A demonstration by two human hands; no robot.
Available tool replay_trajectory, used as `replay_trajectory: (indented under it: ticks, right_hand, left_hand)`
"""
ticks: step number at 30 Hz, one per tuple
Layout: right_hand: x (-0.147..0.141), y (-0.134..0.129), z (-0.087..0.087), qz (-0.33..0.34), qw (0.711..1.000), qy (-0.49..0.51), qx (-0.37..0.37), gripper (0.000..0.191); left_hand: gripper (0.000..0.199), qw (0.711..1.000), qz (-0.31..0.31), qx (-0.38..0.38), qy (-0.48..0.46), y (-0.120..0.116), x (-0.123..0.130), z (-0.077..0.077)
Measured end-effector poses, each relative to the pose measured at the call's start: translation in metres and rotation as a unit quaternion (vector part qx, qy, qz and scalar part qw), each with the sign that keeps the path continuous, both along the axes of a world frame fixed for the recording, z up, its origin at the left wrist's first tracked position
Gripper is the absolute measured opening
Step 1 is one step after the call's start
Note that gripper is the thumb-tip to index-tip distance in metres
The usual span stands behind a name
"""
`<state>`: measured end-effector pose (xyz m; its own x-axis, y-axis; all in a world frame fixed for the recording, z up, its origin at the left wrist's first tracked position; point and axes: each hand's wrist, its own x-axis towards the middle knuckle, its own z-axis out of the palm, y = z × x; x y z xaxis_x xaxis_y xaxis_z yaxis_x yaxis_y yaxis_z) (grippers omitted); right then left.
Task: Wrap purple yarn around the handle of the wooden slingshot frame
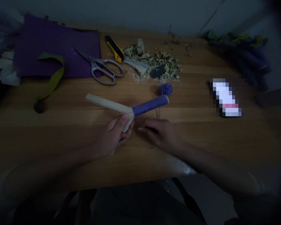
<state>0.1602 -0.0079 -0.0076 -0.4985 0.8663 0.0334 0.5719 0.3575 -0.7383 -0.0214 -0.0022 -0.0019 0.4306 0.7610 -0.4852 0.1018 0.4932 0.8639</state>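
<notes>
A peeled, Y-shaped forked stick (107,103) is held above the table by its lower stem, and my left hand (114,132) is closed around that stem. Purple string (150,105) is wound closely along its right prong, leaving a pale tip; the left prong is bare wood. Behind the wrapped prong lies a small ball of the same string (165,89). One strand hangs from there down to my right hand (165,132), whose thumb and fingers are pinched together just right of the stem. The fingers hide the strand's lower part.
Scissors (104,70) lie partly on a purple sheet (56,50) at the back left, near a green strip (57,76). A yellow utility knife (115,50) rests beside wood shavings (168,64). Rightward are a phone (227,98) and dark gloves (245,57).
</notes>
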Motion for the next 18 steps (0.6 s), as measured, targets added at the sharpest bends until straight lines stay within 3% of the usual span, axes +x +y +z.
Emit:
replay_trajectory:
  ticks: [8, 13, 18]
  right_hand:
    - [0.000, 0.004, -0.003, -0.057, 0.983, 0.111, -0.134, 0.016]
    - [0.010, 0.017, 0.008, -0.064, 0.987, 0.103, -0.106, 0.009]
    - [0.018, 0.027, 0.001, -0.049, 0.988, 0.112, -0.094, 0.007]
  left_hand:
    - [0.041, 0.986, -0.136, -0.033, -0.087, 0.004, -0.008, 0.004]
    - [0.041, 0.979, -0.167, -0.061, -0.102, 0.004, -0.011, 0.005]
    - [0.043, 0.980, -0.159, -0.065, -0.096, 0.005, -0.011, 0.004]
